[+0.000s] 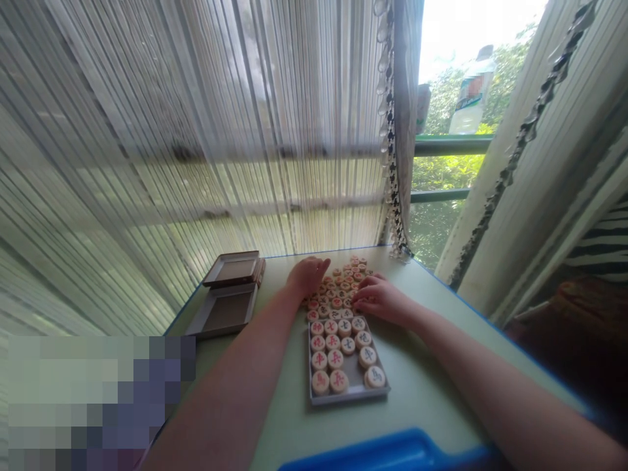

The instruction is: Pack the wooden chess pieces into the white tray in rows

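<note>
Round wooden Chinese chess pieces (336, 303) with red or dark characters lie in a loose heap on the table. Along the heap's left side is my left hand (309, 276), fingers apart and a little bent, with no piece visible in it. My right hand (380, 297) rests at the right side, its bent fingers spread and the tips touching pieces; what lies under them is partly hidden. Nearer to me stands a shallow grey box tray (343, 396) holding rows of pieces, red on the left and dark on the right. A gap shows in its front middle.
Two more shallow box parts, a brown-edged one (230, 267) and an open grey one (228, 309), lie at the table's left. A blue plastic edge (363, 453) is at the front. String curtains (275, 118) hang behind; a bottle (471, 91) stands by the window.
</note>
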The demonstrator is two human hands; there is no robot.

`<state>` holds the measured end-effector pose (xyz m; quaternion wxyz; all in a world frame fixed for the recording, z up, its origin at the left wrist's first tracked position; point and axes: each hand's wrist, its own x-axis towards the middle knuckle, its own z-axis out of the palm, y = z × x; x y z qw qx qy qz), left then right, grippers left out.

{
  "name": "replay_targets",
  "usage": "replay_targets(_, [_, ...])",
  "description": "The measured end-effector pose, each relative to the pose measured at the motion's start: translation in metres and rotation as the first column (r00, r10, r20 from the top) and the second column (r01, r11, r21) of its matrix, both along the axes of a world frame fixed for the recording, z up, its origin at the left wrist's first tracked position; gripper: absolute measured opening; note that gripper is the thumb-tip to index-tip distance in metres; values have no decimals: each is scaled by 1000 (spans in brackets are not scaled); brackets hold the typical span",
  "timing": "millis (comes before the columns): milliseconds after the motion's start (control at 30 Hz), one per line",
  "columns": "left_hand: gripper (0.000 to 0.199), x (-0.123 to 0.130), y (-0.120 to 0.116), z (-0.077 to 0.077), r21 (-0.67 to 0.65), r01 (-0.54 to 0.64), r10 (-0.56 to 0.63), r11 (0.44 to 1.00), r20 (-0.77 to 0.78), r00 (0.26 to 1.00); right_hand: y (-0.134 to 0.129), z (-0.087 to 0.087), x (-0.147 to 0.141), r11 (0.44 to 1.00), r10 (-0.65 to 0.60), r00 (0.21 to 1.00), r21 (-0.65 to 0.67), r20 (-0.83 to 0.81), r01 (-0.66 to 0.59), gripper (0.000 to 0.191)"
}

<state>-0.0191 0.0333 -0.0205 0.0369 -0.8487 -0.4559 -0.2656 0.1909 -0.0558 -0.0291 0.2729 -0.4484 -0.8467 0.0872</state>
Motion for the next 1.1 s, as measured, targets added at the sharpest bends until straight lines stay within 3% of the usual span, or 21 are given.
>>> replay_targets(200, [55,-1,-2,2,-5,-41,41,999,9,999,-9,10,4,995,34,997,-97,64,-28,18])
replay_targets(400, [53,5,-15,7,62,-76,82,995,-115,990,-10,10,6,995,17,995,-100,100,-7,23])
replay_targets(600, [52,11,-33,20,16,-200,201,980,-36,979,-6,5,6,998,37,996,-61,83,-32,20])
replay_targets(800, [47,-12,-62,18,35,-291,291,956,10,957,-9,17,12,993,-110,991,-39,-78,107,22])
replay_targets(933, [42,-31,-75,0,91,-294,285,952,102,953,-31,24,-6,998,40,994,-34,-106,-44,25])
replay_targets(1000, [40,-36,-76,-8,75,-243,235,967,108,966,-44,25,-20,988,149,988,-29,-40,-151,24])
replay_targets(1100, [39,-40,-73,-12,63,-219,209,974,138,968,-57,27,-31,978,209,977,2,51,-210,22])
